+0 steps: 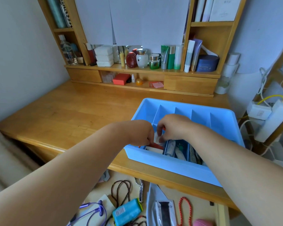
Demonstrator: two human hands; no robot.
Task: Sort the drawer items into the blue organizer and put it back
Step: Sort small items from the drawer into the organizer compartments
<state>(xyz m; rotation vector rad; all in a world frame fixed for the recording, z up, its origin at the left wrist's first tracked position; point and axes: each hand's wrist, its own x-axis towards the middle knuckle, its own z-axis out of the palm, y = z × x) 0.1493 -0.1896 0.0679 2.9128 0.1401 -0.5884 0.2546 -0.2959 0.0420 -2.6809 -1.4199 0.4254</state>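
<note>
Both hands' grip (158, 139) pinches white packet (156, 139) | blue organizer (170, 165) | open drawer (219, 214) clutter below

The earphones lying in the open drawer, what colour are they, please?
Purple, seen in the head view: earphones.

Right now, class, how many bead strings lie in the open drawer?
3: a dark string left of centre, an orange-red string to the right, another dark one at the bottom edge. More may be hidden.

wooden desk (72, 115), cosmetics shelf (137, 70), power strip (273, 121)
</note>
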